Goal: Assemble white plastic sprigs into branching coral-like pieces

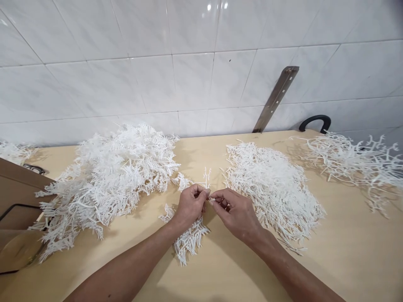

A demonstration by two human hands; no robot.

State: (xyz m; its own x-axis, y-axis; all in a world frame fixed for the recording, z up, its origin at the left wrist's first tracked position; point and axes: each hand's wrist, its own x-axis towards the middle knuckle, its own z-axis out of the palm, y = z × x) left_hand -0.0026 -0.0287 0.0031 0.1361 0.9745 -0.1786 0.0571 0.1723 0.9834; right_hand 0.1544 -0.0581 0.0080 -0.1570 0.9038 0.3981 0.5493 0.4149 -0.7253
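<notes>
**Pinched fingertips over a white sprig**

Thumb and forefinger of the left hand [192,204] pinch the thin, branched white sprig [206,178], which pokes up beyond them. The right hand [236,209] faces it closely, thumb and forefinger pinching a short white tip [212,199]; whether this belongs to the same piece is unclear. Beneath and beside the left hand lies a small cluster [190,241] on the pale table [248,272]. A big feathery heap [119,172] sits left, a straighter-stranded pile [273,180] right, and a loose tangle [352,161] farther right.
</notes>
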